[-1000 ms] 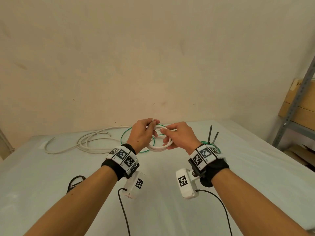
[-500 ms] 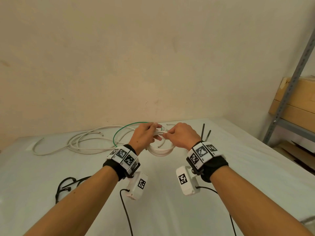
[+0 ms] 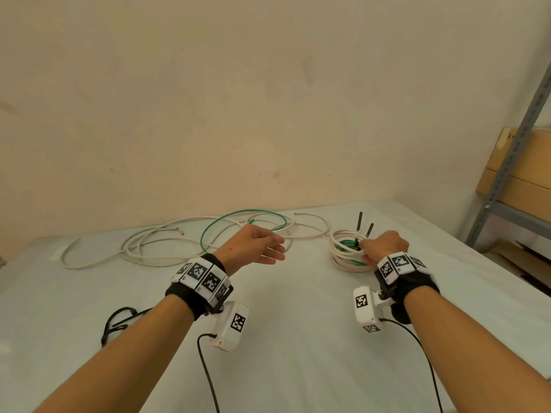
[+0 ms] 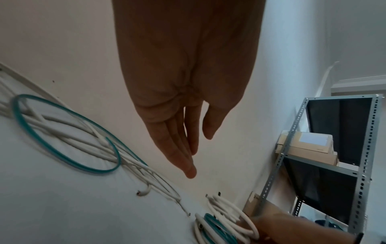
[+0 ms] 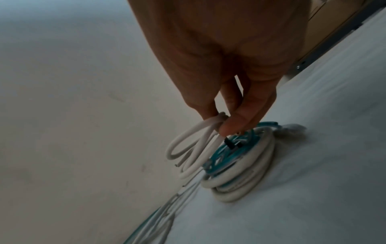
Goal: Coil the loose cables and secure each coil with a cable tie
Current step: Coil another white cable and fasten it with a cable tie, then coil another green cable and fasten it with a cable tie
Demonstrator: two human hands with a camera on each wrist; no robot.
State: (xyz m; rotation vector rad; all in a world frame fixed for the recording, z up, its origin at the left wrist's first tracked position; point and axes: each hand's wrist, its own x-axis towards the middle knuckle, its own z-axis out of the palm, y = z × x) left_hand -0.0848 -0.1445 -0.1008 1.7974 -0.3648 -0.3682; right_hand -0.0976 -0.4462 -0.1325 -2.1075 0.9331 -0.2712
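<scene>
My right hand (image 3: 369, 252) pinches a small white cable coil (image 5: 188, 142) by its rim between thumb and fingers (image 5: 236, 122). It holds the coil on top of a stack of coils (image 3: 348, 263) at the right of the white table (image 3: 283, 338). The stack has a green coil (image 5: 221, 156) over a thicker white coil (image 5: 240, 183). Black cable tie tails (image 3: 360, 223) stick up from it. My left hand (image 3: 275, 248) hovers open and holds nothing, in front of the loose white cables (image 3: 143, 248) and a loose green cable loop (image 3: 238, 223).
A wall runs close behind the table's far edge. A grey metal shelf (image 3: 507, 162) with cardboard boxes (image 3: 524, 174) stands past the right edge. A black cable (image 3: 117, 321) lies near my left forearm. The wrist cameras' black leads hang under both forearms.
Both hands held the white coil together at the middle. My left hand has let go and opened. My right hand carried the coil right, onto the stack of coils.
</scene>
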